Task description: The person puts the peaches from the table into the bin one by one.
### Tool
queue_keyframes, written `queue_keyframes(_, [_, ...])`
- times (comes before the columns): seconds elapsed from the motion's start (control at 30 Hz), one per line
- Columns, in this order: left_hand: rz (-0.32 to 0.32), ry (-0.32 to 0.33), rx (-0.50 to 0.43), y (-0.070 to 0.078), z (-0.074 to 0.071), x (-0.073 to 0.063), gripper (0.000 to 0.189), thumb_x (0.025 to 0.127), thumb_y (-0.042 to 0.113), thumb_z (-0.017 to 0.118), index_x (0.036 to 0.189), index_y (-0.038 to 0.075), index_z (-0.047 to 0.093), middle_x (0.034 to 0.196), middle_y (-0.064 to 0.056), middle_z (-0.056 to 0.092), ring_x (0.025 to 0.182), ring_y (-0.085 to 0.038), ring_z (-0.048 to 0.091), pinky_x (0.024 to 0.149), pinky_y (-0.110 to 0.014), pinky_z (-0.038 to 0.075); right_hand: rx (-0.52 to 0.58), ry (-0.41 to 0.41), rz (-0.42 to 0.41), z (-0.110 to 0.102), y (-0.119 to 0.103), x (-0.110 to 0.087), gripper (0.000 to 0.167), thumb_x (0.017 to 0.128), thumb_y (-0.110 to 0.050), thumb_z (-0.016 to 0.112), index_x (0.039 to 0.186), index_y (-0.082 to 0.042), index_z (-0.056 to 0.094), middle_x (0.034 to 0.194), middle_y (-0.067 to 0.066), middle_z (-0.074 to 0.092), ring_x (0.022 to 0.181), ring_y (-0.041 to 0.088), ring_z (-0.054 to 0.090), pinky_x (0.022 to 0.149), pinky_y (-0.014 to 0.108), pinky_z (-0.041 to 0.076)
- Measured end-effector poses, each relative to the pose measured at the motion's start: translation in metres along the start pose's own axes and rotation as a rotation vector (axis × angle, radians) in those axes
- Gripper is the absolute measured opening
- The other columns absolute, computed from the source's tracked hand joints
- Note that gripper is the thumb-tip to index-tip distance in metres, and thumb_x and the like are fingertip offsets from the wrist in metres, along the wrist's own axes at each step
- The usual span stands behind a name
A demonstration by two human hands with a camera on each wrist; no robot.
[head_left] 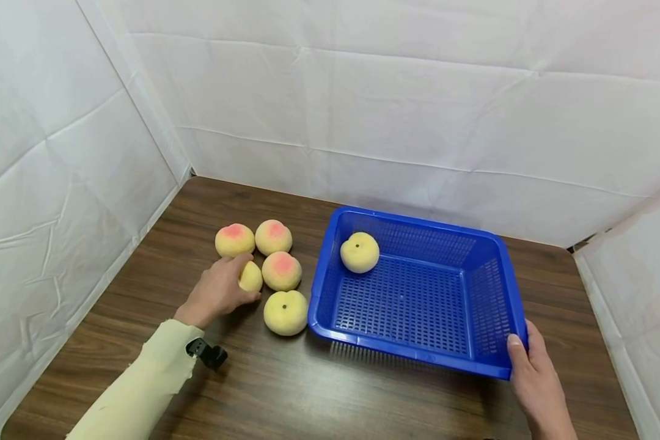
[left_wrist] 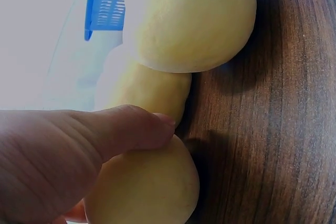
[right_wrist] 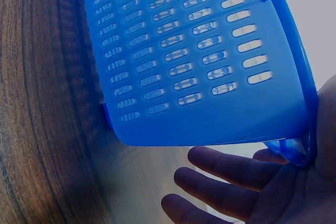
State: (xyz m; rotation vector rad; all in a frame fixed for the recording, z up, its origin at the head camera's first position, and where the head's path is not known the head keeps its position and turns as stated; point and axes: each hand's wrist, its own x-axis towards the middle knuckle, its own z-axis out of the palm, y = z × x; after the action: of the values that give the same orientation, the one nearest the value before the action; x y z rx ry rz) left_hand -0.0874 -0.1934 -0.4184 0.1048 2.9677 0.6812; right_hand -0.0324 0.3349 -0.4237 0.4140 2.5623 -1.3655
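My left hand (head_left: 217,290) grips a yellow peach (head_left: 250,277) on the table's left side, thumb and fingers on either side of it. In the left wrist view the thumb lies across the top of that peach (left_wrist: 149,182), and the other fingers are mostly hidden. Around it sit several more peaches, among them a pink-topped peach (head_left: 282,271) and a plain yellow peach (head_left: 286,313) beside the basket. My right hand (head_left: 539,379) holds the near right corner of a blue plastic basket (head_left: 401,352), thumb over the rim. Inside the basket, a yellow peach (head_left: 360,252) rests at the far left corner.
The brown wooden table (head_left: 330,400) extends under everything. White sheeting (head_left: 396,110) hangs behind it and along both sides. A black band (head_left: 206,353) shows at my left wrist, below the pale sleeve (head_left: 143,379).
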Motion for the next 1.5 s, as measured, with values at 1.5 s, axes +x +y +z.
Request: queue_keyframes(1.5, [0.015,0.067,0.049,0.023,-0.051,-0.023,0.069,0.081,0.029,0.084,0.140,0.004,0.057,0.117,-0.021,0.070,0.106,-0.037,0.067,0.087,-0.059,0.054,0.011,0.005,0.009,0.001,0.000,0.001,0.064,0.113,-0.038,0.020,0.168,-0.012,-0.001,0.164,0.035,0.025,0.145,0.051,0.032,0.112,0.071,0.029])
